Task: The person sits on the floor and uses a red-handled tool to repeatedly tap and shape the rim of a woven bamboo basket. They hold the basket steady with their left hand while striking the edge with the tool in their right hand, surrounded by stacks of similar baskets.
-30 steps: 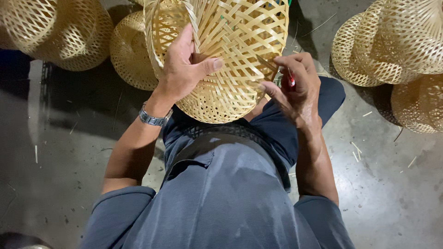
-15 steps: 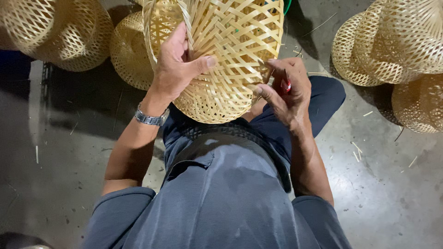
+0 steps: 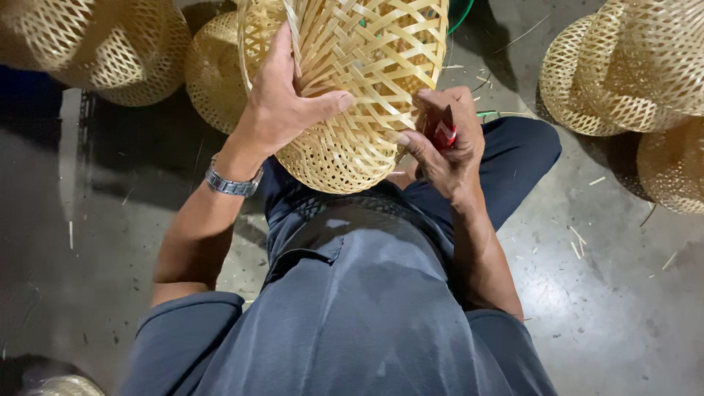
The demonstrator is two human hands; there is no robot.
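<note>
A woven bamboo basket [image 3: 367, 66] with an open lattice weave rests against my lap, its rounded bottom toward me. My left hand [image 3: 282, 99] grips its left side, thumb pressed across the strips, a metal watch on the wrist. My right hand [image 3: 444, 143] is at the basket's right side, closed around a small red-handled tool [image 3: 444, 132], with the fingertips touching the weave. I sit on the floor in dark blue trousers.
More woven bamboo baskets lie around: two at the upper left [image 3: 103, 48], one behind the held basket [image 3: 213, 70], and a stack at the upper right [image 3: 631, 66]. Bamboo slivers litter the grey concrete floor [image 3: 601, 293]. A green object [image 3: 460, 11] peeks out behind the basket.
My right hand with the red tool has shifted slightly along the basket's right side. The left hand has kept its grip, and the basket has turned a little.
</note>
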